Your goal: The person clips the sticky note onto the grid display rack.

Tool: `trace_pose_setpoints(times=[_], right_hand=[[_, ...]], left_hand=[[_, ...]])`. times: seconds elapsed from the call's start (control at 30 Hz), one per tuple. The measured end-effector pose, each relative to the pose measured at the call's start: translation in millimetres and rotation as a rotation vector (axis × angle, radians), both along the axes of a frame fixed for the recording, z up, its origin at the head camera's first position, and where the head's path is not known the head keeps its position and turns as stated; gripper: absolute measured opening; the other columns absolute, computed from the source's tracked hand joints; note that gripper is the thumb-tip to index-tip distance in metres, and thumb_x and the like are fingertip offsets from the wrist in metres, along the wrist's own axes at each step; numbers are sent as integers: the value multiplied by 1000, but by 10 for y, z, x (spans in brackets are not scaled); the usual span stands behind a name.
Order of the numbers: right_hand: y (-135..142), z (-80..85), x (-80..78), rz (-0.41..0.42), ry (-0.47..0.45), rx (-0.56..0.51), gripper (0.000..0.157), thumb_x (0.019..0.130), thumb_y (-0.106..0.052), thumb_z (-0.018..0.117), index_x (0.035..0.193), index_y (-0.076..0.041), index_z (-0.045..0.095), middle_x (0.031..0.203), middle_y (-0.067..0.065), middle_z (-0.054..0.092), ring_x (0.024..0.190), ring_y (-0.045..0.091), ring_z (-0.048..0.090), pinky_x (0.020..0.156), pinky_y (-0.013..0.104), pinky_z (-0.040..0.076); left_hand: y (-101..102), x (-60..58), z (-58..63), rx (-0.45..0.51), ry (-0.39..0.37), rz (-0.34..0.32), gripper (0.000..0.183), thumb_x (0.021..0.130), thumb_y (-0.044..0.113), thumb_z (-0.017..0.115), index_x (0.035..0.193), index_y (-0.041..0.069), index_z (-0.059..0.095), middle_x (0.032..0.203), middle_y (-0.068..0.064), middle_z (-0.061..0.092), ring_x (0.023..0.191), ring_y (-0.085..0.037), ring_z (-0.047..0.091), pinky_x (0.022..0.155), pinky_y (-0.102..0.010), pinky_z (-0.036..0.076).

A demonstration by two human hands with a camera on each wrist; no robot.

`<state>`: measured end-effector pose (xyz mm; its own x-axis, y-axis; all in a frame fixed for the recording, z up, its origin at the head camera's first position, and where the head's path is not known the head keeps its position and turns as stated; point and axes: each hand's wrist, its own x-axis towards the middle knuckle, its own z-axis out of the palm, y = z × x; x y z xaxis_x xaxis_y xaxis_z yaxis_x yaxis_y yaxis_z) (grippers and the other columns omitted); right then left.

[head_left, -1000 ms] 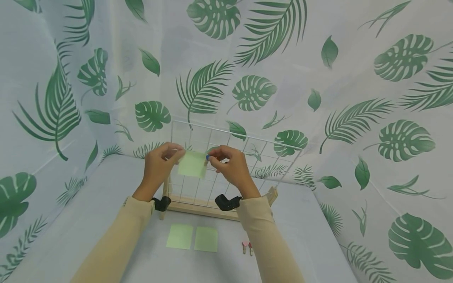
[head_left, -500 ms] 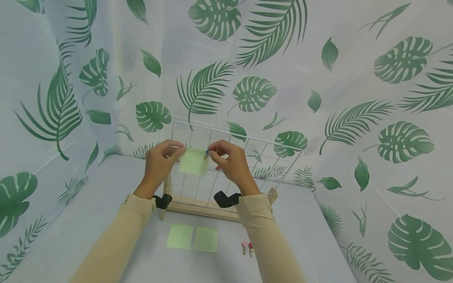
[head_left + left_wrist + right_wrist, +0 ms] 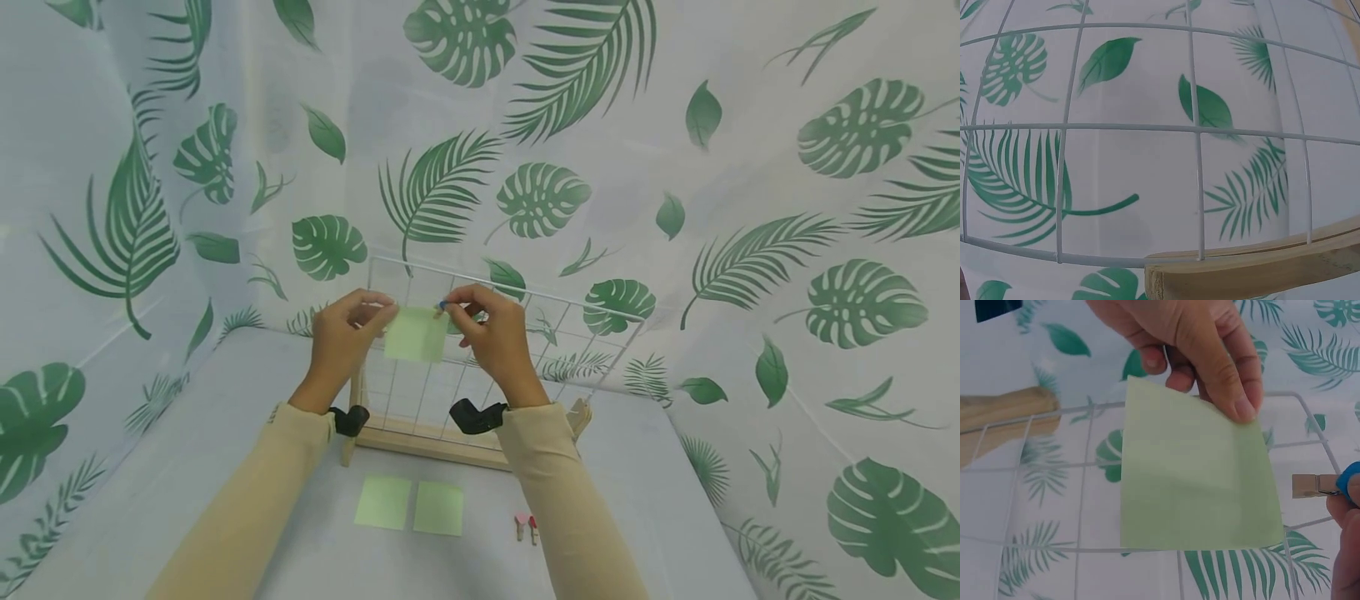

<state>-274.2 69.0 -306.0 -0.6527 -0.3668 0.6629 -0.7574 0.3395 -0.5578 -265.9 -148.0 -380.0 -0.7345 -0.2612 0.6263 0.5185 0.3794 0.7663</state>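
Observation:
A pale green sticky note (image 3: 415,335) hangs in front of a white wire grid (image 3: 1132,127). My left hand (image 3: 345,342) pinches the note by one upper corner between thumb and finger, which the right wrist view shows close up. With thumb and forefinger, my right hand (image 3: 497,342) pinches a small wooden clothespin (image 3: 1313,485) with a blue decoration, beside the note's other upper corner. In the right wrist view the clothespin's wooden end stands apart from the paper. Little of the left hand shows in the left wrist view.
The grid stands tilted in a wooden base (image 3: 431,447). On the table before it lie two more green notes, one left (image 3: 382,502) and one right (image 3: 438,508). A pink-topped clothespin (image 3: 521,527) and a red-topped clothespin (image 3: 533,530) lie near the right forearm. Leaf-printed sheets surround the table.
Both hands have risen a little, bringing the note and the blue clothespin up towards the grid's top wire. The things lying on the table have not moved.

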Motion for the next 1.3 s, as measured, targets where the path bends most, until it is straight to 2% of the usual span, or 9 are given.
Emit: trace_pose_setpoints(times=[0.13, 0.37, 0.5, 0.73, 0.93, 1.2, 1.3], right_hand=[[-34, 20, -20, -20, 41, 0, 6, 101, 2, 71, 102, 3, 77, 96, 17, 77, 73, 31, 71, 54, 28, 59], [-112, 33, -63, -75, 118, 65, 5, 99, 2, 73, 100, 3, 78, 96, 17, 79, 73, 30, 73, 53, 31, 58], [-159, 47, -85, -110, 161, 115, 5, 98, 0, 74, 99, 1, 79, 97, 16, 81, 74, 29, 74, 59, 29, 55], [-207, 80, -106, -109, 245, 179, 6, 99, 0, 75, 99, 1, 80, 95, 15, 81, 67, 26, 73, 58, 33, 54], [-230, 92, -106, -127, 262, 218, 6, 99, 0, 75, 99, 1, 81, 95, 15, 82, 62, 24, 72, 58, 36, 58], [-245, 117, -81, -128, 200, 217, 9, 101, 0, 73, 105, 3, 81, 101, 17, 82, 59, 24, 74, 54, 33, 59], [-257, 99, -70, -155, 239, 211, 9, 100, 0, 74, 105, 3, 81, 100, 17, 82, 61, 24, 75, 57, 33, 61]], left_hand=[[4, -10, 29, -6, -3, -3, 13, 101, 19, 81, 106, 8, 79, 92, -12, 82, 65, -14, 70, 49, -22, 40], [27, -6, 79, -13, -23, 9, 13, 100, 20, 81, 106, 8, 79, 93, -13, 82, 67, -21, 71, 52, -22, 39], [37, -28, 87, -13, -23, 7, 13, 101, 21, 80, 105, 8, 79, 93, -13, 82, 68, -23, 72, 54, -23, 41], [43, -33, 92, -7, -19, 0, 13, 102, 21, 79, 105, 9, 79, 95, -12, 82, 69, -22, 72, 55, -23, 44], [48, -56, 74, -4, -21, -1, 14, 102, 22, 79, 106, 9, 78, 96, -12, 82, 70, -20, 72, 55, -22, 45], [85, -80, 47, -10, 26, 6, 14, 102, 21, 79, 106, 8, 78, 93, -12, 82, 68, -22, 71, 48, -22, 38], [81, -77, 36, -9, 31, 11, 15, 102, 22, 79, 109, 8, 77, 95, -12, 82, 69, -23, 72, 49, -22, 39]])
